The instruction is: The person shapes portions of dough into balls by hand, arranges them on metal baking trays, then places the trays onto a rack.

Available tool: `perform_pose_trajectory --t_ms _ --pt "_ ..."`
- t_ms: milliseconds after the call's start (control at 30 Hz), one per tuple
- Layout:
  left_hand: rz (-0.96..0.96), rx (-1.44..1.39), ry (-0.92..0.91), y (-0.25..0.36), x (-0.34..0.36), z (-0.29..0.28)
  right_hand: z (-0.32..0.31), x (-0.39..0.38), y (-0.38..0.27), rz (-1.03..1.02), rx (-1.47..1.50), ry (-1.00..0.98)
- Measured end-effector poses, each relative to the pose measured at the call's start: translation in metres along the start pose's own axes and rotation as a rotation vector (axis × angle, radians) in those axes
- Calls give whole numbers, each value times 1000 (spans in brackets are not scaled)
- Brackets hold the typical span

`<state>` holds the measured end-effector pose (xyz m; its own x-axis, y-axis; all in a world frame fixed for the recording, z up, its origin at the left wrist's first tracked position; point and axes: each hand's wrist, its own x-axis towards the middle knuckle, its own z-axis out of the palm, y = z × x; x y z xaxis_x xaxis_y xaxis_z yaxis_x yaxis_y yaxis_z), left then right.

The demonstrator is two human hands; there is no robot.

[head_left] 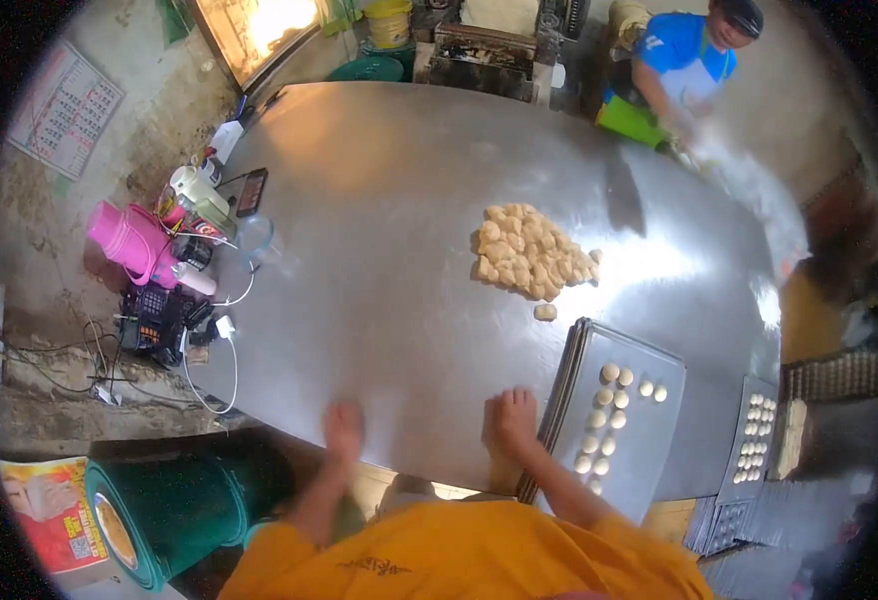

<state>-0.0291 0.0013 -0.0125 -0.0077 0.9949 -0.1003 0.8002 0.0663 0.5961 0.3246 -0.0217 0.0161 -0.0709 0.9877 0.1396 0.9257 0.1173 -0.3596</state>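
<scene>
My left hand (343, 430) is low over the near edge of the steel table (379, 200), smeared by motion, so its fingers do not show clearly. A short distance to its right, my right hand (514, 415) rests on the tabletop with its fingers curled down; anything under them is hidden. Just right of that hand lies a stack of metal trays (649, 400), the top one bearing rows of round dough balls (602, 397). Beyond the trays is a heap of cut dough pieces (529, 250), with one dough piece (545, 312) apart from it.
Along the left edge sit a pink jug (119, 235), a phone (251, 192), a white cable (231, 370) and other clutter. Another tray of dough balls (756, 430) is at the right. A co-worker (684, 70) in blue stands at the far right corner, handling a pale plastic sheet (754, 195).
</scene>
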Motion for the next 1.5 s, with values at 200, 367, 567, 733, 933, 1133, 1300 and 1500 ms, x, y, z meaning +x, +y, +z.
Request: perform_pose_trajectory --t_ms 200,367,567,733,933,1133,1300,1500 --pt "525 573 274 74 43 25 46 55 -51 -376 130 -205" --pt "262 328 31 27 29 -5 3 37 -6 -137 101 -185" --pt "386 267 49 86 -14 44 38 -15 -43 -172 164 20" --pt "453 342 104 108 79 13 11 53 -20 -212 184 23" --pt "636 244 -14 138 24 18 -51 -10 65 -149 289 -135" --pt "427 -308 -241 331 4 121 -132 -69 133 246 505 315" --pt "980 -262 -58 512 -27 202 -229 -109 253 426 424 623" --pt "1052 132 29 534 -42 281 -205 -112 328 423 405 439"
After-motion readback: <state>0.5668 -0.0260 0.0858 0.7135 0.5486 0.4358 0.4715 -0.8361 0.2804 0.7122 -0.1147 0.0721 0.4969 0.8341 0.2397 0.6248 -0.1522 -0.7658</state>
